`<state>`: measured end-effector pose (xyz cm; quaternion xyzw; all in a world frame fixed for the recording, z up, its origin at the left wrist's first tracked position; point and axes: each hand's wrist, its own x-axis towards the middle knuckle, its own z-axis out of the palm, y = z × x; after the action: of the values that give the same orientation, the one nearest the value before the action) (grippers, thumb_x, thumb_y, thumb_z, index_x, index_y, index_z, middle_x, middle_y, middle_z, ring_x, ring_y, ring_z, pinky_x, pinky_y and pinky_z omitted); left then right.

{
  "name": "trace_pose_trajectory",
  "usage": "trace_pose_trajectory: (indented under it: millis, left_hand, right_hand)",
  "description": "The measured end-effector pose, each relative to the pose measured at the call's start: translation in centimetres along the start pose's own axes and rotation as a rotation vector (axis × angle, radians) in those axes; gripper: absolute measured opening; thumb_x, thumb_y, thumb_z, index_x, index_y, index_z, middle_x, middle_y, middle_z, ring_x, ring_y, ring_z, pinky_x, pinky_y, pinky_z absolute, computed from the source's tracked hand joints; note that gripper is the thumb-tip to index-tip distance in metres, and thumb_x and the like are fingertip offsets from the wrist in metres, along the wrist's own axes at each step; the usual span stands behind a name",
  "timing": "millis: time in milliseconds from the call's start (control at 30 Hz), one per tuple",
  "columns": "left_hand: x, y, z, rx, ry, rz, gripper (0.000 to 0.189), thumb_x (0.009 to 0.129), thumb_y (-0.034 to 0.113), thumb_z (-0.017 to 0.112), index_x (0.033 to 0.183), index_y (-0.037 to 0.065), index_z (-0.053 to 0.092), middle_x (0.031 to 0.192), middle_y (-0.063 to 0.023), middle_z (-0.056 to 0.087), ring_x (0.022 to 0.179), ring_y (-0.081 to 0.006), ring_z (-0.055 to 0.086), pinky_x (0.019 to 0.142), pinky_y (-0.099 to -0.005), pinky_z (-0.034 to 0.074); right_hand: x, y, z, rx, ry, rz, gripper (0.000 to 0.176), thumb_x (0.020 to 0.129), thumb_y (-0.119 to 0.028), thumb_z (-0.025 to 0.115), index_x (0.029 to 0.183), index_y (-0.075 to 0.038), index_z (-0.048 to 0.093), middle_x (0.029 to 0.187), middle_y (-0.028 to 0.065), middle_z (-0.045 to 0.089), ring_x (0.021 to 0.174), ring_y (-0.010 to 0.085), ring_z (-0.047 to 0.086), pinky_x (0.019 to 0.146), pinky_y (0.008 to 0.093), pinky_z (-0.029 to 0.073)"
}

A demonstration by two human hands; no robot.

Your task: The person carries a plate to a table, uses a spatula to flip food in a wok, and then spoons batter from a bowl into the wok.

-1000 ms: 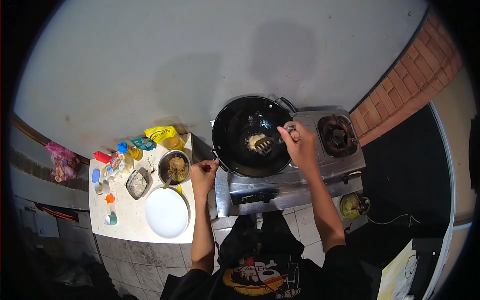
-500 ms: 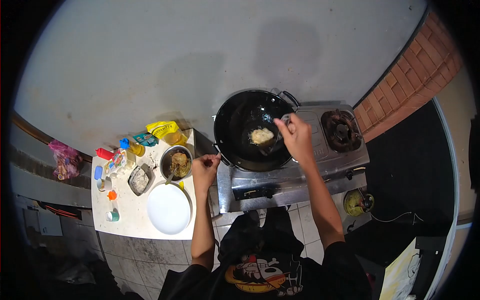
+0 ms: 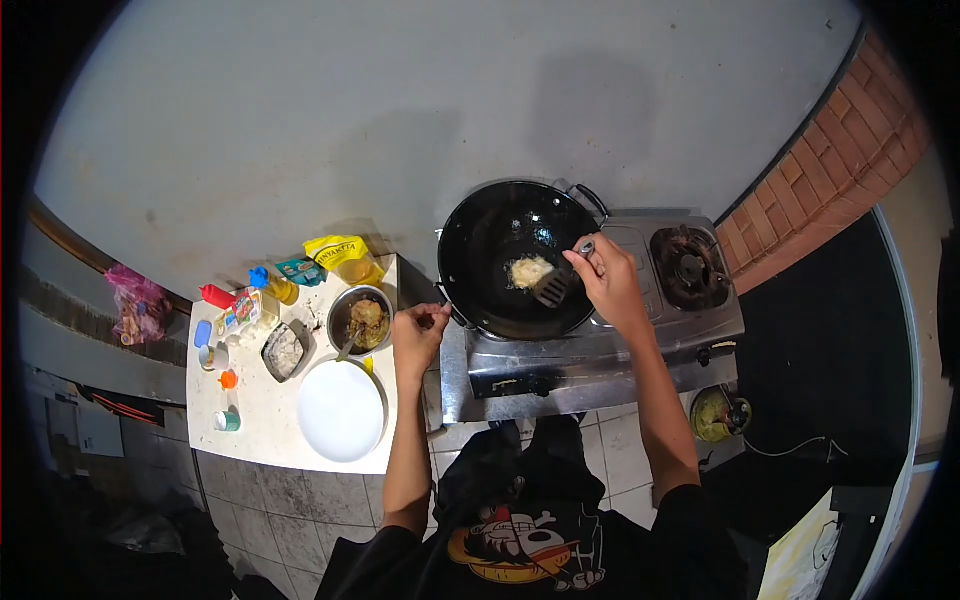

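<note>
A black wok (image 3: 480, 285) sits on the left burner of the stove, with a pale battered piece of food (image 3: 530, 272) frying in its middle. My right hand (image 3: 608, 280) is closed round the handle of a slotted spatula (image 3: 551, 290), whose blade is inside the wok just right of the food. At the wok's left side my left hand (image 3: 420, 335) pinches the small side handle (image 3: 447, 298). To its left on the white table are a steel bowl (image 3: 336, 318) of coated food with a spoon in it and a white plate (image 3: 341, 412).
The steel stove (image 3: 600, 375) has a bare right burner (image 3: 691, 268). On the table (image 3: 265, 448) stand a tray of white flour (image 3: 286, 352), a yellow oil pouch (image 3: 340, 255), a red-capped bottle (image 3: 217, 296) and small containers. A green gas cylinder (image 3: 712, 415) is below right.
The spatula blade has turned, so its slots now show beside the food. My right hand has shifted slightly right. The whole view has also shifted a little.
</note>
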<state>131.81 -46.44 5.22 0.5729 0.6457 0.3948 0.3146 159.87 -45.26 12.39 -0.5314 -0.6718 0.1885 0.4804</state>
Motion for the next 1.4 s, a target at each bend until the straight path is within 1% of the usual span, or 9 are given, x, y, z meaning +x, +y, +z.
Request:
trace_pose_trajectory:
  millis: [167, 367, 600, 700, 767, 800, 867, 1167, 1400]
  left_hand:
    - [-0.2, -0.1, 0.1, 0.007, -0.011, 0.003, 0.022, 0.082, 0.017, 0.069, 0.082, -0.005, 0.068, 0.064, -0.0071, 0.064, 0.059, -0.0094, 0.056, 0.057, -0.0247, 0.044]
    - [-0.1, 0.1, 0.2, -0.009, 0.009, 0.014, 0.025, 0.08, 0.017, 0.072, 0.08, -0.007, 0.066, 0.06, -0.0068, 0.061, 0.053, -0.0087, 0.053, 0.051, -0.0247, 0.043]
    - [-0.3, 0.1, 0.1, 0.007, 0.027, 0.075, 0.026, 0.081, 0.019, 0.071, 0.083, -0.007, 0.067, 0.06, -0.0076, 0.061, 0.053, -0.0096, 0.053, 0.052, -0.0255, 0.044]
    - [-0.2, 0.4, 0.0, -0.018, 0.022, 0.036, 0.027, 0.081, 0.02, 0.07, 0.083, -0.007, 0.067, 0.059, -0.008, 0.061, 0.052, -0.0099, 0.053, 0.052, -0.026, 0.043]
    - [-0.2, 0.3, -0.1, -0.032, 0.015, -0.01, 0.027, 0.082, 0.02, 0.07, 0.082, -0.007, 0.067, 0.057, -0.0082, 0.06, 0.052, -0.0098, 0.052, 0.051, -0.0263, 0.043]
    - [-0.1, -0.1, 0.0, -0.014, 0.029, 0.04, 0.028, 0.082, 0.021, 0.069, 0.081, -0.006, 0.067, 0.056, -0.008, 0.058, 0.05, -0.0096, 0.05, 0.049, -0.0265, 0.041]
    - [-0.2, -0.2, 0.1, 0.005, 0.042, 0.087, 0.028, 0.083, 0.022, 0.069, 0.081, -0.006, 0.067, 0.054, -0.0078, 0.057, 0.049, -0.0093, 0.048, 0.048, -0.0266, 0.04]
    - [-0.2, -0.2, 0.1, 0.0, 0.05, 0.099, 0.027, 0.083, 0.021, 0.069, 0.08, -0.006, 0.067, 0.051, -0.0046, 0.052, 0.046, -0.0083, 0.043, 0.045, -0.0267, 0.035]
    - [0.1, -0.8, 0.6, -0.045, 0.064, 0.103, 0.026, 0.082, 0.02, 0.069, 0.078, -0.006, 0.067, 0.052, -0.0036, 0.054, 0.048, -0.0065, 0.044, 0.045, -0.0244, 0.036]
  right_hand:
    - [-1.2, 1.1, 0.9, -0.033, -0.013, 0.013, 0.027, 0.081, -0.013, 0.069, 0.072, 0.002, 0.048, 0.058, 0.0088, 0.042, 0.049, 0.0148, 0.036, 0.046, 0.0311, 0.032]
    - [-1.2, 0.9, 1.4, -0.003, 0.015, 0.044, 0.028, 0.082, -0.014, 0.069, 0.071, 0.002, 0.048, 0.057, 0.0076, 0.042, 0.049, 0.0135, 0.036, 0.046, 0.0305, 0.032]
    - [1.0, -1.3, 0.4, -0.016, 0.066, -0.062, 0.022, 0.081, -0.01, 0.069, 0.076, 0.002, 0.051, 0.06, 0.0075, 0.047, 0.05, 0.0108, 0.041, 0.046, 0.0266, 0.033]
    - [1.4, -2.2, 0.4, -0.001, 0.021, -0.133, 0.019, 0.082, -0.009, 0.067, 0.081, 0.003, 0.052, 0.07, 0.0096, 0.052, 0.055, 0.0143, 0.048, 0.05, 0.0277, 0.038]
    - [1.3, -2.0, 0.6, -0.014, -0.112, -0.163, 0.015, 0.084, -0.008, 0.063, 0.089, 0.002, 0.053, 0.08, 0.0118, 0.055, 0.062, 0.0241, 0.056, 0.057, 0.0327, 0.043]
    - [1.2, -1.9, 0.6, -0.012, -0.115, -0.164, 0.015, 0.084, -0.008, 0.063, 0.089, 0.002, 0.053, 0.08, 0.0118, 0.055, 0.062, 0.0241, 0.056, 0.057, 0.0327, 0.043]
    - [0.9, -1.8, 0.5, -0.065, -0.23, -0.155, 0.015, 0.086, -0.007, 0.058, 0.096, 0.002, 0.052, 0.088, 0.0142, 0.056, 0.073, 0.034, 0.058, 0.065, 0.038, 0.046]
    - [0.2, -0.6, -0.7, -0.145, -0.233, -0.313, 0.016, 0.085, -0.005, 0.057, 0.098, 0.003, 0.051, 0.099, 0.0158, 0.058, 0.088, 0.036, 0.058, 0.076, 0.0387, 0.047]
    - [-0.6, -0.1, -1.6, -0.044, -0.115, -0.224, 0.017, 0.085, -0.004, 0.059, 0.099, 0.002, 0.052, 0.095, 0.0159, 0.058, 0.082, 0.034, 0.058, 0.074, 0.0359, 0.047]
